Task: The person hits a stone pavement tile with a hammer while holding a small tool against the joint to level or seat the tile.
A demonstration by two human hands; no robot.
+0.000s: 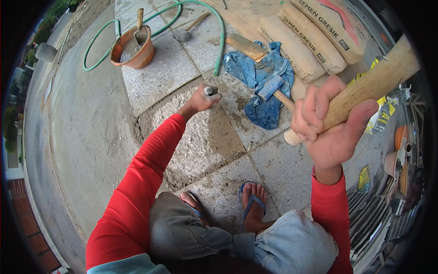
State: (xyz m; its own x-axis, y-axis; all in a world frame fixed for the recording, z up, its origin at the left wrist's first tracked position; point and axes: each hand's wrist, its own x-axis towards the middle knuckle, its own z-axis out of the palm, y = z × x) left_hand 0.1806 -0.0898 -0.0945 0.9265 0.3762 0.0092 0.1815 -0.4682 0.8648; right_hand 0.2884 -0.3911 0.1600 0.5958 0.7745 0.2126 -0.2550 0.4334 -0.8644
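Observation:
My left hand (200, 99) is closed around a short metal bar (210, 90) whose round end, like the head of a chisel, shows at the top of the fist. It is over the far edge of a wet, mortar-smeared patch (182, 132) among the paving slabs. Raised at the right, my right hand (333, 118) is wrapped around a thick wooden handle (374, 86). Whatever tool head that handle may have is not visible. Below and left of this hand, a blue-headed hammer (271, 86) lies on a crumpled blue cloth (267, 112).
An orange bucket (137, 52) with a trowel (140, 27) stands at the far left, beside a green hose (221, 41). A wooden-handled hammer (182, 35) and a wood block (247, 47) lie farther back. Cement bags (292, 50) are stacked at the far right. My sandalled feet (252, 201) flank the slab joint.

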